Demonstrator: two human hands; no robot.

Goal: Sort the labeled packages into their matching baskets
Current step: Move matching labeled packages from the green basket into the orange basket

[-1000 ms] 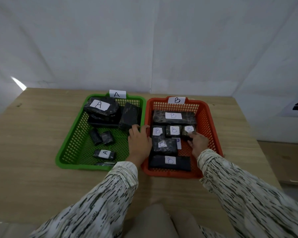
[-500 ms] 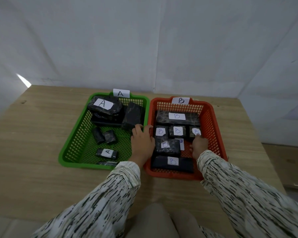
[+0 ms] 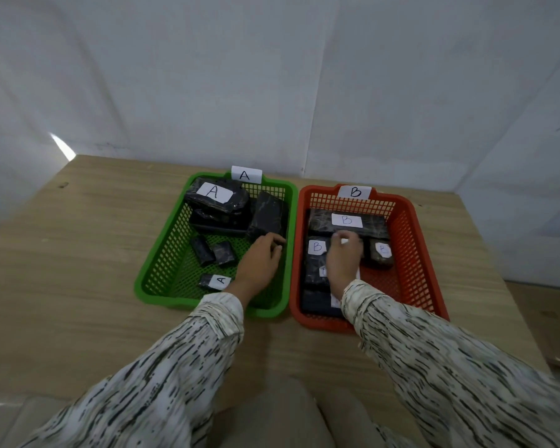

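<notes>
Two baskets are set side by side on the desk (image 3: 78, 253): a green basket (image 3: 162, 270) tagged A on the left and a red basket (image 3: 414, 253) tagged B on the right, nearly touching. All dark wrapped packages in view already lie inside one or the other; none is seen on the bare desk, so the sorting is judged close to finished and the step in hand looks like tidying.

The right hand (image 3: 341, 257) is reached into the red basket, palm down, over the middle row of B packages, between the small B package (image 3: 316, 247) on its left and another B package (image 3: 382, 253) on its right, just short of the long B package (image 3: 346, 221) at the back. Its fingers (image 3: 345, 236) are curled over something white, probably a label; whether a package is actually gripped cannot be told.

The left hand (image 3: 259, 263) is lowered into the green basket near its right wall, fingers loosely bent beside the tall unlabeled-side package (image 3: 267, 215); a hold cannot be confirmed.

Labels would best be kept face-up and each letter checked against the basket tag before release, with neighbouring packages left undisturbed.
</notes>
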